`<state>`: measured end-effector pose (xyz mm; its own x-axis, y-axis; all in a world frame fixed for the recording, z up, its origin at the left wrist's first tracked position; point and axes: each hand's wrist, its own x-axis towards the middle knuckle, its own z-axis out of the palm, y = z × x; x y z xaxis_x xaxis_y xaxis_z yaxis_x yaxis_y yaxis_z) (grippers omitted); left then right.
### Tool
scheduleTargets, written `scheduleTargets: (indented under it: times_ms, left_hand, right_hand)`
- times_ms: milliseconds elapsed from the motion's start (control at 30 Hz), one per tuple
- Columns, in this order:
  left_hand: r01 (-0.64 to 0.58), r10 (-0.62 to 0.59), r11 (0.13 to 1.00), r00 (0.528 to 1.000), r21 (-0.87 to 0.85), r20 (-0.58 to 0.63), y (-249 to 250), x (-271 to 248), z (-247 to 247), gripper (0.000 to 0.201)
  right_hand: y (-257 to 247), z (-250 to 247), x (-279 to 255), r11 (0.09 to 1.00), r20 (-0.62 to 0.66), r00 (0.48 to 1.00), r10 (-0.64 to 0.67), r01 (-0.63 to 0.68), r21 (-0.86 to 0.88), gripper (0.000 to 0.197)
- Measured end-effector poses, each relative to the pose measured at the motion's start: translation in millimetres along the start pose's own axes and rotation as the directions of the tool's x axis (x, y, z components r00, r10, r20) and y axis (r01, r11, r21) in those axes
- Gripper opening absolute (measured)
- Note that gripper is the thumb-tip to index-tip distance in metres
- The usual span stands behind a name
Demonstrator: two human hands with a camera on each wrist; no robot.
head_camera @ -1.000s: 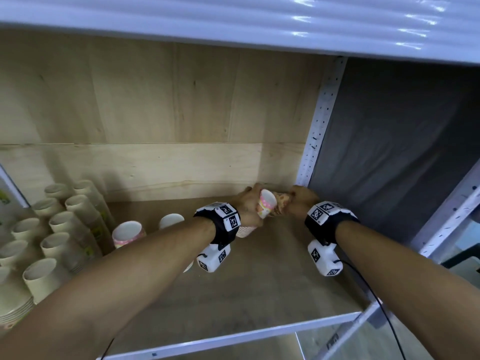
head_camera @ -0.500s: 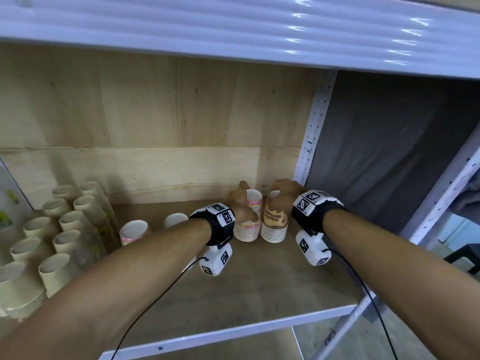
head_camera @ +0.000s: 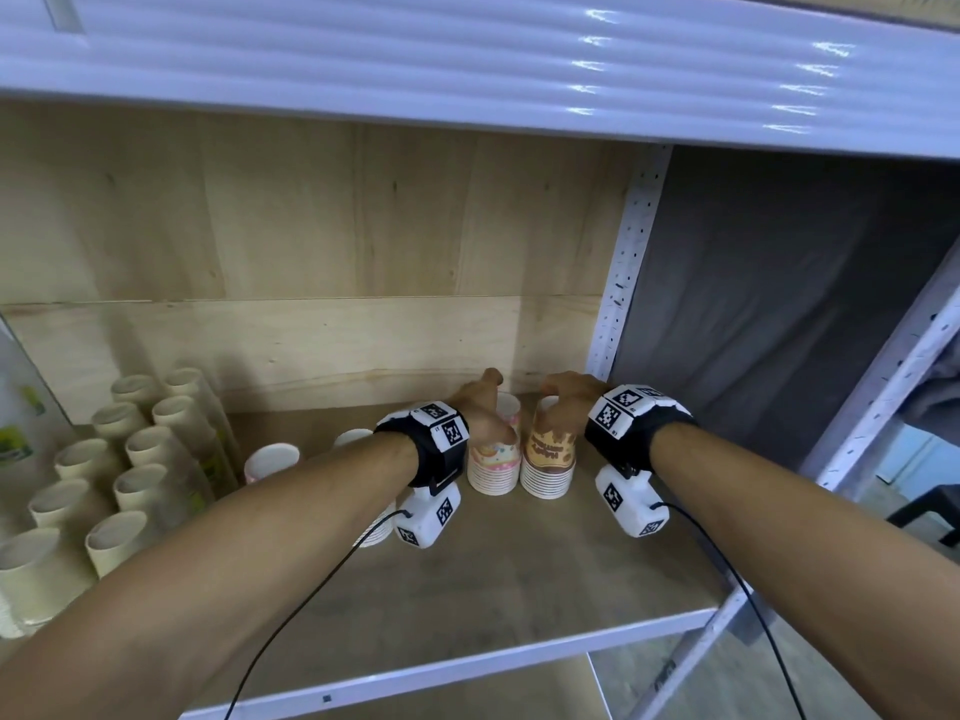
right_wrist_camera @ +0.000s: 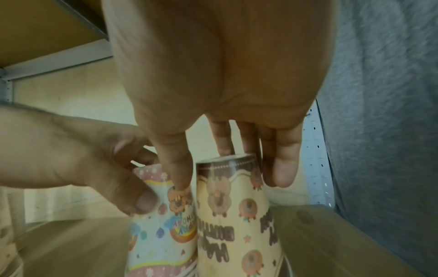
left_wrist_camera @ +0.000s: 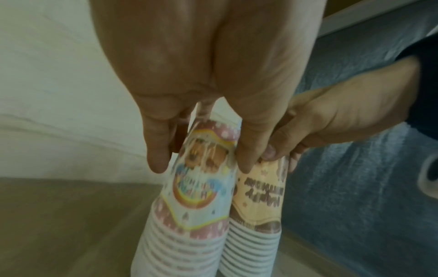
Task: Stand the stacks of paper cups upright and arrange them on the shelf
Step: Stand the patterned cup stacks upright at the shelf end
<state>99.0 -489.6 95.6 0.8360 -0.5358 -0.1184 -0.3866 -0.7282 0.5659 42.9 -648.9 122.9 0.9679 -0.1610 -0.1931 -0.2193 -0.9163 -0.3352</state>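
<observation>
Now that both stacks stand upright, no longer tilted as a second ago, the left hand (head_camera: 480,415) grips the pink stack (head_camera: 493,467) and the right hand (head_camera: 569,402) the brown stack (head_camera: 549,462), touching, at the shelf's (head_camera: 519,589) back right; releasing should settle them.

Upright post (head_camera: 626,262): white, perforated, at the shelf's right rear corner.
Grey cloth (head_camera: 769,304): hangs beyond that post.

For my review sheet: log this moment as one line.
left hand: holds pink cup stack | right hand: holds brown cup stack | stacks: upside down, side by side, on shelf
</observation>
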Motion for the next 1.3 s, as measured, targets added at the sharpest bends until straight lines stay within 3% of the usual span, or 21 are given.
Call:
scheduleTargets:
  times_ms: [67, 167, 233, 267, 333, 400, 467, 700, 833, 933, 1067, 1300]
  left_hand:
    - [-0.030, 0.030, 0.999, 0.999, 0.031, 0.013, 7, 0, -10, 0.079]
    - [-0.101, 0.092, 0.982, 0.994, 0.158, 0.063, 20, 0, -22, 0.063]
    - [-0.153, 0.124, 0.953, 0.984, 0.262, 0.126, 29, 0, -26, 0.058]
    - [-0.171, 0.126, 0.936, 0.979, 0.308, 0.160, 33, 0, -27, 0.056]
    - [-0.197, 0.118, 0.899, 0.969, 0.391, 0.216, 38, 1, -27, 0.051]
    - [-0.217, 0.117, 0.872, 0.963, 0.438, 0.244, 41, 2, -27, 0.049]
    - [-0.226, 0.121, 0.862, 0.961, 0.454, 0.249, 41, 4, -26, 0.047]
    - [-0.238, 0.137, 0.862, 0.960, 0.447, 0.246, 35, 8, -28, 0.043]
    - [-0.241, 0.154, 0.872, 0.961, 0.426, 0.229, 34, 15, -37, 0.053]
    - [-0.214, 0.158, 0.888, 0.973, 0.407, 0.165, 31, 22, -45, 0.054]
    - [-0.150, 0.136, 0.917, 0.989, 0.369, 0.062, 30, 35, -57, 0.053]
    - [-0.086, 0.111, 0.955, 0.991, 0.283, -0.073, 22, 66, -68, 0.046]
  right_hand:
    - [-7, -4, -4, 0.999, -0.002, 0.999, 0.048, -0.048, -0.006, 0.040]
    - [-10, -3, 6, 0.989, -0.103, 0.991, 0.090, -0.101, -0.109, 0.030]
    - [-14, 16, 23, 0.976, -0.341, 0.934, 0.108, -0.165, -0.142, 0.013]
    - [-20, 18, 23, 0.976, -0.353, 0.926, 0.131, -0.183, -0.117, 0.009]
    - [-15, 17, 25, 0.951, -0.374, 0.915, 0.152, -0.239, -0.197, 0.025]
    - [-14, 13, 31, 0.961, -0.227, 0.964, 0.140, -0.187, -0.203, 0.036]
    - [-6, 4, 30, 0.981, -0.093, 0.987, 0.132, -0.143, -0.130, 0.035]
    - [9, 11, 36, 0.982, -0.120, 0.992, 0.037, -0.058, -0.179, 0.024]
    - [11, 3, 39, 0.984, -0.092, 0.995, 0.046, -0.060, -0.165, 0.026]
    - [14, -6, 47, 0.989, -0.124, 0.991, 0.050, -0.066, -0.131, 0.019]
    - [9, -16, 56, 0.992, -0.159, 0.987, 0.026, -0.045, -0.122, 0.035]
    - [0, -19, 85, 0.999, -0.226, 0.974, -0.027, 0.016, -0.052, 0.039]
